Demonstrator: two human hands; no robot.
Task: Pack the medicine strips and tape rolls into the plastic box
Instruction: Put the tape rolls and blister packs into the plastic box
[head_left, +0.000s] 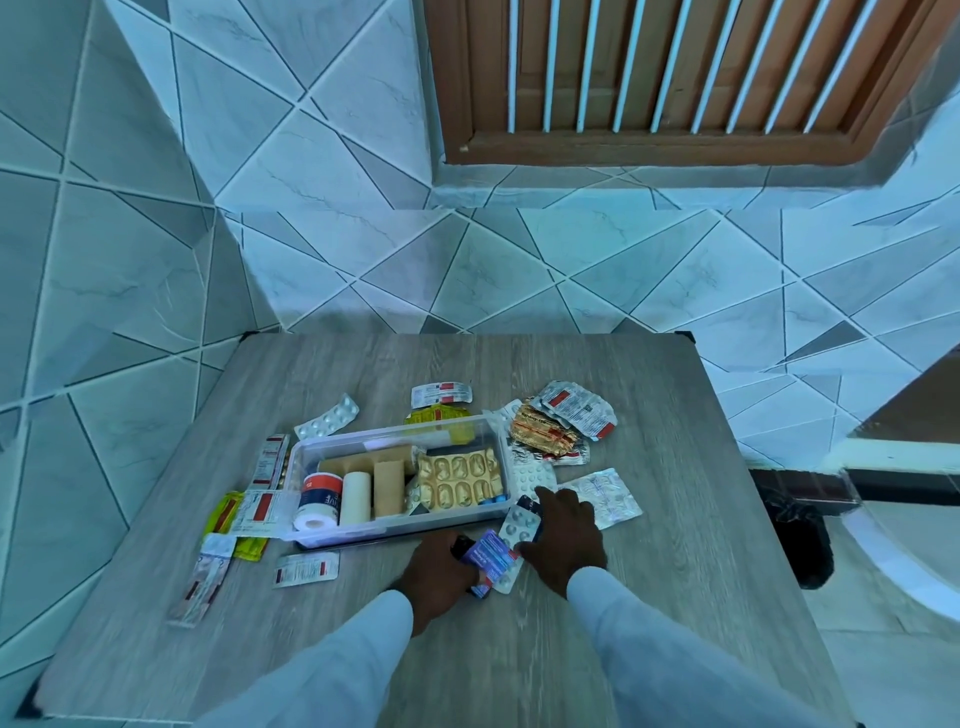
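Note:
A clear plastic box (304, 457) stands mid-table. Inside lie tape rolls (357, 496), a labelled white roll (319, 501) and a gold blister strip (462, 479). My left hand (439, 574) is closed on a blue-purple medicine strip (491, 553) just in front of the box. My right hand (563, 535) presses on a silver blister strip (517, 525) beside the box's near right corner. Loose strips lie around the box: a pile at the right (566, 421), a silver one (605, 496), and several at the left (260, 512).
The grey wooden table (649, 597) stands against a tiled wall (467, 270). A strip (306, 569) lies near the front, another (200, 584) by the left edge, and two behind the box (327, 415), (441, 395). A black bag (800, 540) sits on the floor at the right.

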